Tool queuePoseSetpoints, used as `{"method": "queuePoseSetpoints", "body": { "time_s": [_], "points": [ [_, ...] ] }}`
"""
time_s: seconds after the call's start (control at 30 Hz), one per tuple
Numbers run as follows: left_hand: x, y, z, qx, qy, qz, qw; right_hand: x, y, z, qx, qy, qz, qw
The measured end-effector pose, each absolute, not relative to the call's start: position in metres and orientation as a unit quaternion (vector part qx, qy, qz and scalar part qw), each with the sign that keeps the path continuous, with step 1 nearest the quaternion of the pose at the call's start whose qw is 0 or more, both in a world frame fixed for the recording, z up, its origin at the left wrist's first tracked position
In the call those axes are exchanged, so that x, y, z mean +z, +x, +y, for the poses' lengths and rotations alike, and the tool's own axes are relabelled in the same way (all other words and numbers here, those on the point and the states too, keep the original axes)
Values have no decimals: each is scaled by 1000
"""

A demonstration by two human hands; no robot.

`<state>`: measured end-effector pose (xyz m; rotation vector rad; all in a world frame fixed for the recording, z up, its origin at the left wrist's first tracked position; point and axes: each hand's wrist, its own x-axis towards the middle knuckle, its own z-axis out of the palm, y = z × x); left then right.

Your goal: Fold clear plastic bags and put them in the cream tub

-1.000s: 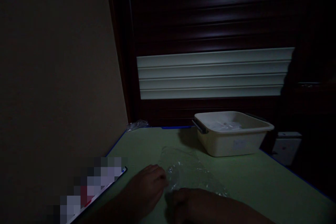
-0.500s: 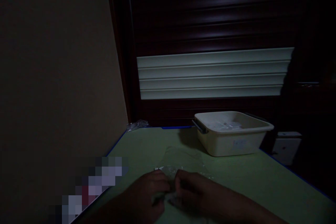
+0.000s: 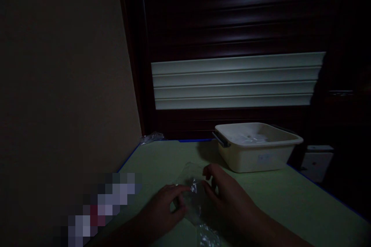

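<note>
A clear plastic bag (image 3: 193, 202) lies crinkled on the green tabletop, its lower end shiny near the bottom of the view. My left hand (image 3: 165, 210) is at the bag's left side, index finger stretched onto the plastic and thumb apart from it. On the other side, my right hand (image 3: 226, 193) hovers at the bag's right edge with bent fingers, a gap showing between thumb and forefinger. Nothing shows held in either hand. The dim light hides whether anything is inside the bag.
A cream plastic tub (image 3: 257, 158) with dark handles stands at the back right, clear plastic inside it. Another crumpled clear plastic piece (image 3: 152, 137) lies at the far left corner of the green table (image 3: 165, 158). A blurred-out patch (image 3: 101, 208) covers the left edge. A white box-like object (image 3: 316, 164) is beyond the right edge.
Both hands were closed together over something small at the front; now they are apart. My right hand has moved up and away, its fingers loosened, and more of the bag shows between them.
</note>
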<state>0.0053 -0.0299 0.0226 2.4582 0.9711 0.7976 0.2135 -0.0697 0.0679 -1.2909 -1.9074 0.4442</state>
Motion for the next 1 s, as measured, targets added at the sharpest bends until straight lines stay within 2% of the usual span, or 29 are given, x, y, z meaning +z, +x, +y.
{"method": "queuePoseSetpoints", "body": {
  "time_s": [0.07, 0.13, 0.33, 0.47, 0.57, 0.7, 1.0],
  "points": [
    [22, 6, -31, 284, 883, 337, 158, 72, 214, -74, 89, -474, -781, 397],
    [23, 8, -31, 267, 895, 337, 117, 73, 212, -77, 40, -440, -817, 370],
    [33, 8, -31, 224, 931, 288, -27, 65, 203, -73, -25, -456, -878, 145],
    [37, 7, -37, 222, 944, 218, -106, 55, 204, -68, -42, -420, -904, 66],
    [39, 8, -42, 197, 961, 150, -126, 49, 208, -64, -61, -409, -908, 68],
    [42, 8, -46, 174, 966, 138, -135, 49, 210, -60, -49, -412, -908, 63],
    [47, 7, -46, 166, 970, 148, -98, 59, 222, -51, 12, -544, -836, 71]
  ]
}}
